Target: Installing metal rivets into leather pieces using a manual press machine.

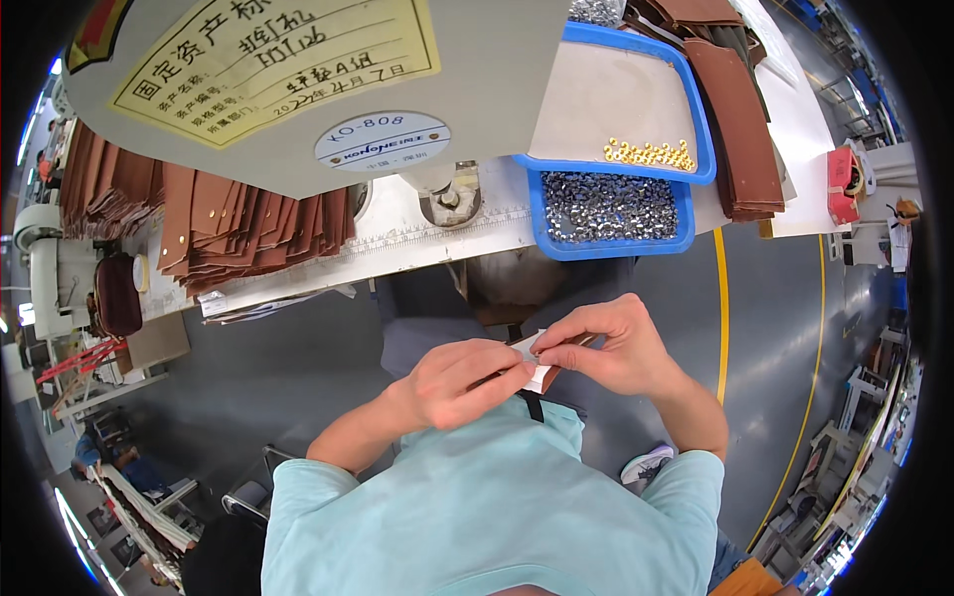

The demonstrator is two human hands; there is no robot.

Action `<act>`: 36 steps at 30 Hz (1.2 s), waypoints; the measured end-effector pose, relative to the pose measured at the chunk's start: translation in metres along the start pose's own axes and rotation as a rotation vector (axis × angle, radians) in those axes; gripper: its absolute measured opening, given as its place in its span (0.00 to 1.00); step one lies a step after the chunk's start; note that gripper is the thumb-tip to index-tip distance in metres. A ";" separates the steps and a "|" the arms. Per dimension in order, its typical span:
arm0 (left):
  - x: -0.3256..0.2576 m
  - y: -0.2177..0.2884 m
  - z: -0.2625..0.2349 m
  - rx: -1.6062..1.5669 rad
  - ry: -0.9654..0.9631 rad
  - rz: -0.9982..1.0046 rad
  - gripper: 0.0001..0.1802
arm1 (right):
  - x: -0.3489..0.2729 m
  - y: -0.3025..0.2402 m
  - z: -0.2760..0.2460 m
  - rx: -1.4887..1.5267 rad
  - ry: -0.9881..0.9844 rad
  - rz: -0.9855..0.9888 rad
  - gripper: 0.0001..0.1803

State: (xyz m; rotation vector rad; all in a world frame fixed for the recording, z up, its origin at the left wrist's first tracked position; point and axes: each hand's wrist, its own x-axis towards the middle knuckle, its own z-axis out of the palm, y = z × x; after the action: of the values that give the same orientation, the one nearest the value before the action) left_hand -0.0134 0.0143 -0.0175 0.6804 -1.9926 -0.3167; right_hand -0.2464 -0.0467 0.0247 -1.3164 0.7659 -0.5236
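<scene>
Over my lap, both hands meet at a small piece (540,380) with a white face and a brown edge that looks like leather. My left hand (459,384) is closed on its left side, fingers bent over it. From the right, my right hand (618,350) pinches at the same piece with thumb and forefinger. Fingertips cover much of it, so I cannot make out whether something tiny sits between them. Beyond my hands, at the bench edge, is a blue tray (688,233) of shiny silver fasteners.
A large pale machine head (477,89) overhangs the white bench (417,260). Brown leather pieces are stacked to its left (263,223) and right (730,129). Another blue tray (701,109), holding gold-coloured fasteners (651,155), overlaps the silver one. A ruler strip (397,238) runs along the bench.
</scene>
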 end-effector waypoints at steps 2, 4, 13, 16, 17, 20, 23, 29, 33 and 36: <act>0.000 0.001 0.000 0.005 0.002 -0.008 0.16 | 0.000 -0.006 -0.001 -0.055 -0.030 0.003 0.07; -0.001 0.003 0.000 0.032 0.004 -0.022 0.17 | -0.001 -0.005 0.000 -0.068 -0.035 -0.006 0.07; -0.006 0.006 0.000 0.061 0.000 -0.071 0.19 | -0.001 -0.009 0.004 -0.207 -0.023 -0.078 0.08; -0.003 0.006 0.000 0.039 0.000 -0.078 0.17 | -0.002 -0.008 0.004 -0.246 -0.010 -0.117 0.09; -0.003 0.007 0.001 0.040 0.000 -0.078 0.17 | -0.002 -0.008 0.003 -0.297 -0.014 -0.161 0.09; -0.002 0.009 0.001 0.048 0.002 -0.100 0.18 | -0.003 -0.006 0.004 -0.306 0.000 -0.183 0.10; 0.000 0.013 -0.002 0.073 -0.058 -0.171 0.19 | -0.004 -0.007 0.004 -0.402 0.009 -0.258 0.10; 0.001 0.014 -0.002 0.040 -0.111 -0.248 0.22 | -0.006 -0.005 0.006 -0.407 0.043 -0.386 0.14; 0.003 0.016 -0.003 -0.024 -0.154 -0.303 0.21 | -0.007 0.007 0.007 -0.479 0.068 -0.464 0.16; 0.006 0.016 -0.004 -0.054 -0.200 -0.346 0.21 | -0.006 0.007 0.006 -0.468 0.066 -0.457 0.16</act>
State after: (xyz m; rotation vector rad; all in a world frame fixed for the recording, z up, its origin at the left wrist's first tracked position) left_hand -0.0172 0.0244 -0.0032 0.9925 -2.0399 -0.6652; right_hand -0.2459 -0.0372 0.0193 -1.9383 0.6623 -0.7828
